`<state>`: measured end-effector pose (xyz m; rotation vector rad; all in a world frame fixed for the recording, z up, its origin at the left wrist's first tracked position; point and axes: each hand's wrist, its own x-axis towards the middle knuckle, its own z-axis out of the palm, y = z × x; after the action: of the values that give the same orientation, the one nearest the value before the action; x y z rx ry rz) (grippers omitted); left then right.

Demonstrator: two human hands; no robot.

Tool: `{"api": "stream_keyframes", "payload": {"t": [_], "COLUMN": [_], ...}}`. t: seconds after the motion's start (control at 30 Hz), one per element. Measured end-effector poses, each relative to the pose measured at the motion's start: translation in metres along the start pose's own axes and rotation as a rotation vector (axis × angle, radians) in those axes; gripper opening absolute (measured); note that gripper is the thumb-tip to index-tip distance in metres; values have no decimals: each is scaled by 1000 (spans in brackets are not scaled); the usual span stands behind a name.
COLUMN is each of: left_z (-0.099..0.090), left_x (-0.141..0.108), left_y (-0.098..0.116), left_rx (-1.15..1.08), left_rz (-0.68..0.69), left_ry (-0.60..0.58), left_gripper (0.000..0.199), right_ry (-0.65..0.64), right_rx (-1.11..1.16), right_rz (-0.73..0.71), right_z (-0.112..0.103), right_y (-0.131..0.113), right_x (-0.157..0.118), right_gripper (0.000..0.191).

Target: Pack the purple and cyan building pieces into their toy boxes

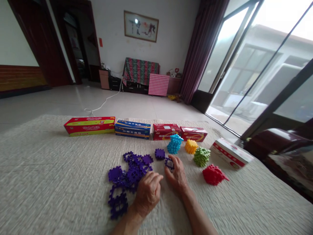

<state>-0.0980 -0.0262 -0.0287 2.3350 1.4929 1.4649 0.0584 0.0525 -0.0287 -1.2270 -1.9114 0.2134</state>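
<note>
My right hand (pixel 178 173) pinches a purple open-frame tile (pixel 168 163) with notched edges between thumb and fingers, low over the mat. Just behind it sits a solid purple tile (pixel 160 154), perhaps a small stack. My left hand (pixel 148 191) is closed, its fingers bent together, at the right edge of a loose pile of purple interlocking tiles (pixel 134 173); whatever it holds is hidden. Right of my right hand stand stacks of tiles: blue (pixel 174 144), yellow (pixel 191 147), green (pixel 201 156) and red (pixel 213 175).
Along the mat's (pixel 78 182) far side stand a red-and-yellow box (pixel 90 126), a blue box (pixel 132 129) and two red boxes (pixel 166 132). A white box (pixel 231 152) lies at the right, near a dark red seat (pixel 271 147). A white cable (pixel 105 100) trails over the floor beyond.
</note>
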Motion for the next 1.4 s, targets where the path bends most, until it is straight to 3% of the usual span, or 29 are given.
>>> {"api": "stream_keyframes", "payload": {"t": [0.13,0.3,0.47,0.6,0.7,0.83,0.97,1.17,1.4], "left_z": [-5,-9,-12,-17,-14,-6,-7,-6,-1], "left_x": [0,-5,-8,0,3,-1,-2,0,2], "left_y": [9,17,7,-3,2,16,9,-15,-26], "left_rx": [-5,-57,-35,19,42,-10,46,195,229], "left_rz": [39,115,96,17,12,77,-16,-95,-159], "left_ry": [-110,-248,-381,-312,-236,-344,-332,-226,-182], "left_gripper": [36,33,26,30,33,29,27,33,32], "right_ry": [-21,4,-31,-13,39,48,5,6,120], "right_rx": [-79,-166,-170,-169,-260,-382,-393,-259,-9], "right_rz": [-25,43,42,12,45,140,174,127,60], "right_z": [1,4,3,3,3,3,1,-1,-4], "right_y": [2,5,13,14,11,9,10,10,6], "right_x": [-5,-4,-2,-1,-3,-5,-5,-4,-2], "right_gripper": [57,40,29,31,41,47,45,44,38]}}
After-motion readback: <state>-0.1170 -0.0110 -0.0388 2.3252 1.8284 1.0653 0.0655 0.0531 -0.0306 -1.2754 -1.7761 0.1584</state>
